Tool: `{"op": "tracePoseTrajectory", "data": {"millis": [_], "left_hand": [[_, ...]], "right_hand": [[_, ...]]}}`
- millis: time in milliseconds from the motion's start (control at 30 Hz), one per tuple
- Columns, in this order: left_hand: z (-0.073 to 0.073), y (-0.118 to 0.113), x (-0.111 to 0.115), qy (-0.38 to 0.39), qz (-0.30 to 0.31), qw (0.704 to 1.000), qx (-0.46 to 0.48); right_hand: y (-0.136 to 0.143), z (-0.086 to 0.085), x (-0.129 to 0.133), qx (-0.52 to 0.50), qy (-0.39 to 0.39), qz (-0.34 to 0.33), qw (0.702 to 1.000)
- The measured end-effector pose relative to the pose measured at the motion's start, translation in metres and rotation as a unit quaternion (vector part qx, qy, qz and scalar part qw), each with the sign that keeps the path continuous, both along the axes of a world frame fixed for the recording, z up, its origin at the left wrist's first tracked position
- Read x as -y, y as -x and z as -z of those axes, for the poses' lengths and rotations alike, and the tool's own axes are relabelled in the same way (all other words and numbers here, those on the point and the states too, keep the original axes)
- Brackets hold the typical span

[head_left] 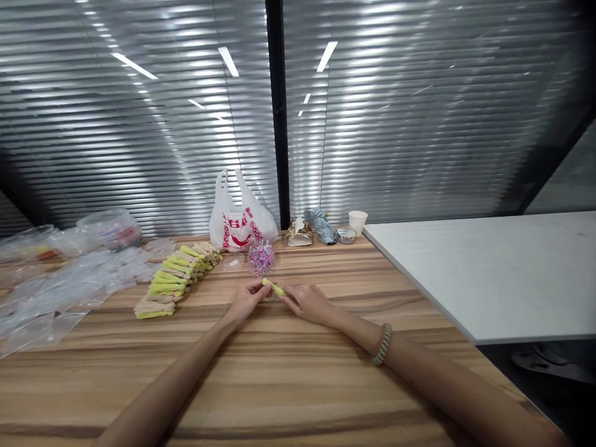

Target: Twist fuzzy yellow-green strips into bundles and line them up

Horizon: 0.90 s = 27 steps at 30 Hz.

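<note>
A small yellow bundle (pixel 274 287) is held between both hands over the wooden table (pixel 279 385). My left hand (pixel 249 300) pinches its left end, and my right hand (pixel 307 302) grips the right end. Just beyond the hands, a clear round container (pixel 261 257) holds many small pink and purple pieces, some spilling at its front. To the left lies a long row of yellow and beige bundles (pixel 172 279). A clear round lid (pixel 233 261) rests between the row and the container.
Clear plastic bags (pixel 79 285) cover the table's left side. Along the back stand a white carrier bag (pixel 242 223), a gold packet (pixel 300 233), a blue-grey folded item (pixel 323 226), a round tin (pixel 345 235) and a paper cup (pixel 357 221). A white table (pixel 503 273) adjoins on the right.
</note>
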<state>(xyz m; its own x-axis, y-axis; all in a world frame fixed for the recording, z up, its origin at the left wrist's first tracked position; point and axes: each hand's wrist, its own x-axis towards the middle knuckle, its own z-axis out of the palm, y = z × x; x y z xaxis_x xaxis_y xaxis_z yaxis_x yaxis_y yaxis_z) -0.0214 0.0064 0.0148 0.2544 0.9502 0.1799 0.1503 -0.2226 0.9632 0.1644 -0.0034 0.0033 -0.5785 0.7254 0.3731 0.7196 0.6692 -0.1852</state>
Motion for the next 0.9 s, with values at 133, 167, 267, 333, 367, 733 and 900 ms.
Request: {"op": "tracePoseTrajectory", "data": {"millis": [133, 167, 267, 333, 367, 733, 900], "left_hand": [[-0.0028, -0.0006, 0.0016, -0.004, 0.003, 1.0, 0.002], [-0.0031, -0.0005, 0.0017, -0.004, 0.007, 1.0, 0.001], [-0.0027, 0.0, 0.0015, 0.004, 0.021, 1.0, -0.008], [-0.0018, 0.0002, 0.0009, 0.01, 0.022, 1.0, -0.012], [-0.0013, 0.0002, 0.0004, 0.012, 0.021, 1.0, -0.012], [0.0057, 0.0017, -0.0045, -0.006, 0.032, 0.999, -0.028], [0.0054, 0.001, -0.0029, -0.035, 0.046, 0.997, -0.046]], "right_hand": [[-0.0004, 0.0004, -0.0008, 0.004, 0.0, 0.005, 1.0], [-0.0004, 0.0009, -0.0016, 0.01, 0.003, 0.002, 1.0], [-0.0004, 0.0017, -0.0035, 0.022, 0.012, -0.01, 1.0], [-0.0001, 0.001, -0.0037, 0.019, 0.013, -0.015, 1.0], [0.0002, 0.0004, -0.0034, 0.018, 0.013, -0.018, 1.0], [0.0001, -0.0007, -0.0013, 0.019, 0.009, 0.01, 1.0], [0.0004, -0.0011, 0.0005, 0.009, 0.003, -0.01, 1.0]]}}
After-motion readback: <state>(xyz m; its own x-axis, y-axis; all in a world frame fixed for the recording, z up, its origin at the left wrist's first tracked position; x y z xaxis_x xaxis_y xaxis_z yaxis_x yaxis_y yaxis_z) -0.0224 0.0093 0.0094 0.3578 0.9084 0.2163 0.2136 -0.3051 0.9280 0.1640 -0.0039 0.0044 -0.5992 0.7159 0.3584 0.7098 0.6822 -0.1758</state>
